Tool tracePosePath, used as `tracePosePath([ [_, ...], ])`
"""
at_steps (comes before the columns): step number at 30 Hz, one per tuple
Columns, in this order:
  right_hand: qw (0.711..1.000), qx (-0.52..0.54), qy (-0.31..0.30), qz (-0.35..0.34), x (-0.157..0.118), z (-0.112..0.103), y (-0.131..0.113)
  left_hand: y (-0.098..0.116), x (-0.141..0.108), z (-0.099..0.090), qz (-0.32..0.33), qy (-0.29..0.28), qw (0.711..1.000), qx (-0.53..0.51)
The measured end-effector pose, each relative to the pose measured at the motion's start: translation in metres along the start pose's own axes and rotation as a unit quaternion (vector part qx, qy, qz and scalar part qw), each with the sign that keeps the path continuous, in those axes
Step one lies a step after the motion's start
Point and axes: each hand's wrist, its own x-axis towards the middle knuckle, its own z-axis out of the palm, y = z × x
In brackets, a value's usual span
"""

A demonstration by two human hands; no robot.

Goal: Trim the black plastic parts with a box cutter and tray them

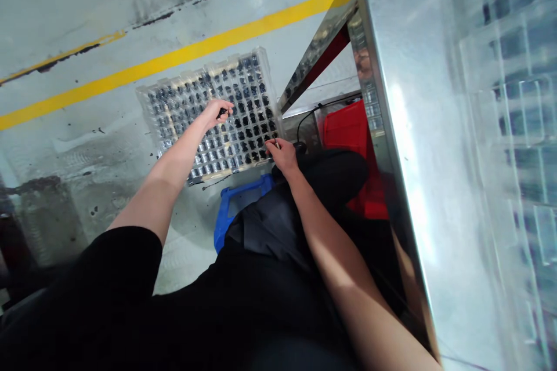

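A clear plastic tray (209,153) with many small compartments lies low in front of me, many of them holding small black parts. Above its middle, my left hand (218,113) is closed around a small black part (222,112). At the tray's near right corner, my right hand (282,153) pinches a small thin object (276,143), too small to name. The tips of both hands' fingers are close over the compartments.
A metal table (418,127) with more clear trays (522,127) stands at the right. Under it sits a red bin (346,127). A blue plastic stool (223,217) is beside my legs. A yellow line (174,61) crosses the floor beyond the tray.
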Motion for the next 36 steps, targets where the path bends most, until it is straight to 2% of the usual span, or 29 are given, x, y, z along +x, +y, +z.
tracePosePath([
  [9, 1.0, 0.004, -0.002, 0.002, 0.001, 0.002, 0.002, -0.002, 0.004, 0.015, -0.019, 0.009, 0.998, 0.06],
  [18, 1.0, 0.004, -0.003, 0.005, 0.001, 0.001, 0.0, -0.003, 0.005, 0.021, 0.008, 0.038, 0.997, 0.068],
  [24, 1.0, 0.005, -0.005, -0.001, 0.003, 0.002, 0.002, 0.004, 0.006, 0.012, 0.019, 0.053, 0.998, 0.026],
  [28, 1.0, 0.003, -0.006, -0.004, 0.003, 0.002, 0.001, 0.016, 0.013, 0.002, 0.007, 0.038, 0.999, 0.001],
  [32, 1.0, -0.001, -0.008, -0.002, 0.002, 0.002, 0.001, 0.024, 0.025, -0.002, 0.016, 0.039, 0.999, 0.019],
  [36, 1.0, 0.001, -0.009, -0.003, 0.001, 0.002, 0.001, 0.023, 0.04, -0.002, 0.033, 0.061, 0.996, 0.061],
])
